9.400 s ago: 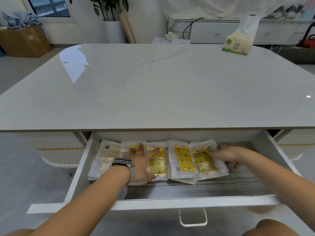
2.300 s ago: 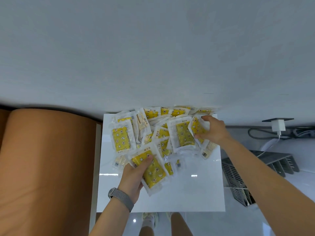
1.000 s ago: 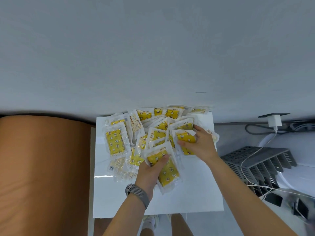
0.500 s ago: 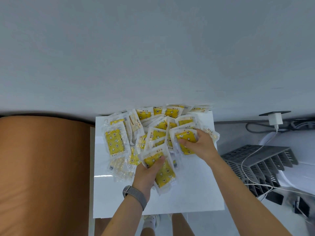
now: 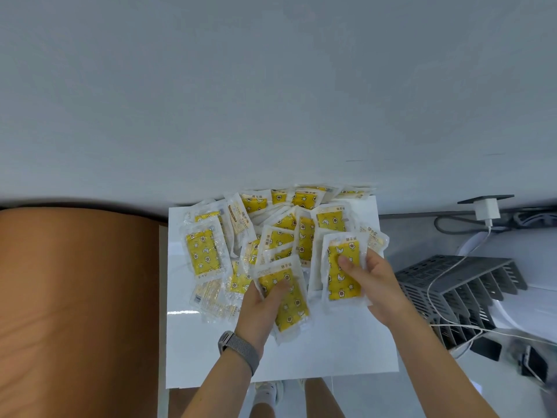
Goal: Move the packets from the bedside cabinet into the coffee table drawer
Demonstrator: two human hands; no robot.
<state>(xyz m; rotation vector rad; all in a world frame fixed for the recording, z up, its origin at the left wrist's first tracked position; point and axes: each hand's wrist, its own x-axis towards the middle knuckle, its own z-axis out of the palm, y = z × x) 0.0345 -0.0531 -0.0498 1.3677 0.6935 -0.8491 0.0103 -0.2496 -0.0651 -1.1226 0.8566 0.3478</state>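
While a loose heap of yellow packets (image 5: 271,236) covers the far half of the white bedside cabinet (image 5: 331,351), the left hand (image 5: 259,312) pinches one packet (image 5: 286,300) with thumb on top, and the right hand (image 5: 370,285) clamps another packet (image 5: 343,273) between thumb and curled fingers

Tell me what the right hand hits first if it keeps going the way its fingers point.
Probably the overlapping packets in the pile just up-left of the right hand, which already holds a packet; depth is unclear.
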